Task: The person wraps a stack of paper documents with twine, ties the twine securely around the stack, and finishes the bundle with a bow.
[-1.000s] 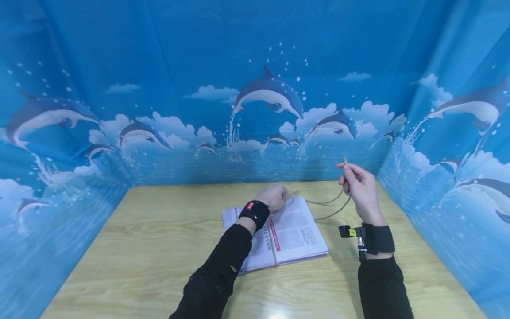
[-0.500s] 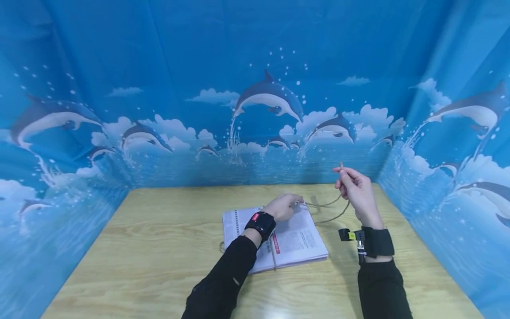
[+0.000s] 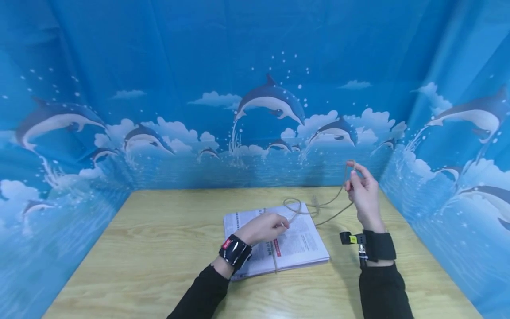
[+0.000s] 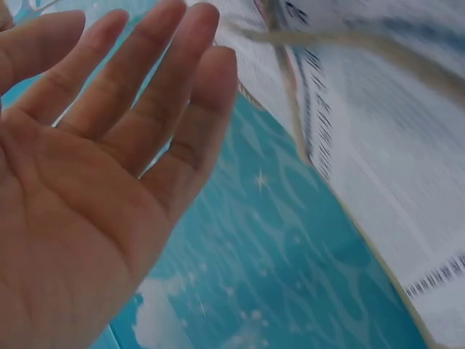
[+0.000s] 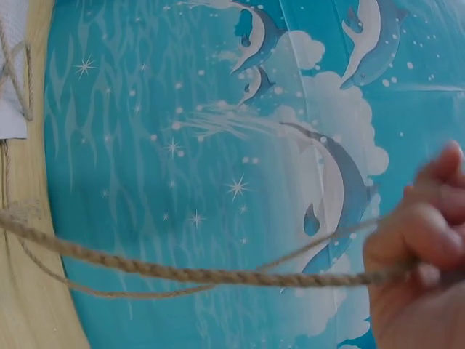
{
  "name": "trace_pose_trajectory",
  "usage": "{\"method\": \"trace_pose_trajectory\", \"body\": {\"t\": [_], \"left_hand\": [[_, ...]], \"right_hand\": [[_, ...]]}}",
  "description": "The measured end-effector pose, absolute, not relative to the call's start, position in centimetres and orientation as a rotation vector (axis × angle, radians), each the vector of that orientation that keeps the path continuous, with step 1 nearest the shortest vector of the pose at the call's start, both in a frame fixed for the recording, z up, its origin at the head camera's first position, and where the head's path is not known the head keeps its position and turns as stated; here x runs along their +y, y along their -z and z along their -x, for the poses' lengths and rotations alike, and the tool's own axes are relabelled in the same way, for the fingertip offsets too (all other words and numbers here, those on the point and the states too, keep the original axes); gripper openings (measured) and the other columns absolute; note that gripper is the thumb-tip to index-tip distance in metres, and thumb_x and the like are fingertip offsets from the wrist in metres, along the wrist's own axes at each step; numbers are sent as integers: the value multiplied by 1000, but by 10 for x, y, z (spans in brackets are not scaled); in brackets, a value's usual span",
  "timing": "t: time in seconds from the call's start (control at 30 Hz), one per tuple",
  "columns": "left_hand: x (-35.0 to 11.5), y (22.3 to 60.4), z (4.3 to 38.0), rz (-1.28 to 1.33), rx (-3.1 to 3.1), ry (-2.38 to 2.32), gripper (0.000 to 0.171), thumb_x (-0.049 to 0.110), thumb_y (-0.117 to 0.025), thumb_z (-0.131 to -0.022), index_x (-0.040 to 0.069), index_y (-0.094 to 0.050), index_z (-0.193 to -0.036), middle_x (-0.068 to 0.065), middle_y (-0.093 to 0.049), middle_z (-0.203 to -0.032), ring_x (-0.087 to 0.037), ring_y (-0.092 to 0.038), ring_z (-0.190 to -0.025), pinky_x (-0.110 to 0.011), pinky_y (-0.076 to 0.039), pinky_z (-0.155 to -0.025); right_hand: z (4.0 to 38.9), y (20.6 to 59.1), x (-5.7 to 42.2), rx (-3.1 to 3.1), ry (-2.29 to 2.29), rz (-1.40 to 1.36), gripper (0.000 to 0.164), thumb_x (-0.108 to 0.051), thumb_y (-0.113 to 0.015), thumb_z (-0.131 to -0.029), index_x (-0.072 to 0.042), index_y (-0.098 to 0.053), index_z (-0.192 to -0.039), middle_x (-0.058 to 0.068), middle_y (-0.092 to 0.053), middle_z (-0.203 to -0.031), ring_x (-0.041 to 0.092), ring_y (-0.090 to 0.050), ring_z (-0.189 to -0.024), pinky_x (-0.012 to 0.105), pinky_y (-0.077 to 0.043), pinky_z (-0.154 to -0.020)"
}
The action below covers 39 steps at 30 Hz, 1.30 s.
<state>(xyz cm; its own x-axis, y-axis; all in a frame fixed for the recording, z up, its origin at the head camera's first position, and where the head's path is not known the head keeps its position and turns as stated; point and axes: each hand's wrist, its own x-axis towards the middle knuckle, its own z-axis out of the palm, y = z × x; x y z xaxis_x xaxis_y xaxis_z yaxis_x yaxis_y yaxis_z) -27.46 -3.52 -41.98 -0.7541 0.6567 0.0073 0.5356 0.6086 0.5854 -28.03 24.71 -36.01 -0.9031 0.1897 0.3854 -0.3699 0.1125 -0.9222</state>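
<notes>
A stack of newspapers (image 3: 304, 248) lies on the table, with brown twine (image 3: 275, 261) running round it. Over its surface, my left hand (image 3: 263, 228) has its fingertips near a loose end of the twine. The left wrist view shows that hand (image 4: 80, 211) palm towards the camera, fingers extended and thumb apart. Up and to the right of the stack, my right hand (image 3: 364, 195) pinches the twine, a small bend standing above its fingertips. Two strands stretch from there to the stack; in the right wrist view the nearer twine strand (image 5: 182, 275) enters the curled fingers.
The wooden table (image 3: 159, 257) extends on both sides of the stack. A blue dolphin-print curtain (image 3: 179, 66) encloses the back and sides. A loose twine loop (image 3: 292, 201) sits at the stack's back right corner.
My left hand first reached right to the twine at the stack's back edge, then drew back towards me and left. The loop there now shows. My right hand shifted slightly right, its index finger raised.
</notes>
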Motion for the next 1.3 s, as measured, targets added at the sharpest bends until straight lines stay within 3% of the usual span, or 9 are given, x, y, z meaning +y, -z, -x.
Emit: {"method": "trace_pose_trajectory", "body": {"t": [0.17,0.33,0.47,0.6,0.73,0.83,0.93,1.17,1.3], "left_hand": [[-54,424,271,-911,2677,-931,24,23,-55,-100,12,-70,-116,0,-71,-105,-6,-60,-79,-24,-50,-75],[-66,425,270,-794,2698,-1026,25,26,-55,-100,14,-69,-118,0,-70,-108,-14,-64,-93,-31,-52,-80],[-66,422,271,-749,2696,-1127,27,29,-54,-101,18,-66,-122,-3,-71,-113,-17,-65,-104,-37,-52,-87],[-63,421,271,-751,2684,-1182,28,30,-55,-101,22,-62,-126,-4,-73,-110,-15,-67,-100,-35,-53,-86],[-60,423,273,-741,2682,-1196,29,29,-56,-100,22,-62,-127,-4,-73,-108,-14,-68,-97,-33,-54,-83],[-58,427,277,-687,2680,-1225,30,29,-56,-100,20,-61,-128,-4,-73,-105,-15,-68,-94,-33,-54,-81],[-53,430,285,-631,2676,-1288,32,27,-57,-99,17,-60,-129,-7,-73,-102,-19,-69,-89,-33,-54,-76],[-30,424,306,-562,2609,-1514,46,25,-61,-98,20,-48,-142,-11,-74,-98,-21,-69,-78,-29,-51,-62],[-15,414,314,-603,2553,-1622,55,20,-60,-98,24,-39,-148,-6,-74,-91,-19,-69,-75,-28,-52,-66]], "right_hand": [[282,365,251,-2039,-1680,0,41,-35,-39,-105,-22,-47,-143,-6,-31,-56,12,-22,-41,35,-21,-42],[287,370,243,-2213,-1561,-54,44,-37,-36,-106,-22,-43,-147,-6,-26,-56,13,-20,-42,37,-24,-42],[293,375,227,-2277,-1556,-188,41,-34,-37,-107,-16,-51,-141,-1,-42,-59,12,-27,-43,35,-26,-42],[296,380,214,-2410,-1535,-282,46,-32,-35,-107,-10,-39,-147,15,-67,-93,10,-37,-47,32,-31,-43],[297,385,209,-2508,-1458,-282,45,-29,-38,-107,-2,-39,-144,19,-68,-117,11,-54,-52,28,-39,-46],[298,388,208,-2513,-1435,-284,38,-30,-44,-105,-2,-56,-130,14,-71,-107,15,-59,-58,28,-41,-49],[298,389,208,-2496,-1455,-301,34,-32,-50,-103,-7,-65,-122,8,-69,-92,15,-50,-59,28,-36,-50],[296,388,212,-2487,-1563,-392,36,-31,-53,-102,-6,-64,-125,17,-63,-92,13,-48,-70,26,-37,-61],[289,377,210,-2497,-1635,-428,33,-24,-52,-103,-2,-62,-126,7,-64,-87,10,-46,-63,25,-37,-56]]}}
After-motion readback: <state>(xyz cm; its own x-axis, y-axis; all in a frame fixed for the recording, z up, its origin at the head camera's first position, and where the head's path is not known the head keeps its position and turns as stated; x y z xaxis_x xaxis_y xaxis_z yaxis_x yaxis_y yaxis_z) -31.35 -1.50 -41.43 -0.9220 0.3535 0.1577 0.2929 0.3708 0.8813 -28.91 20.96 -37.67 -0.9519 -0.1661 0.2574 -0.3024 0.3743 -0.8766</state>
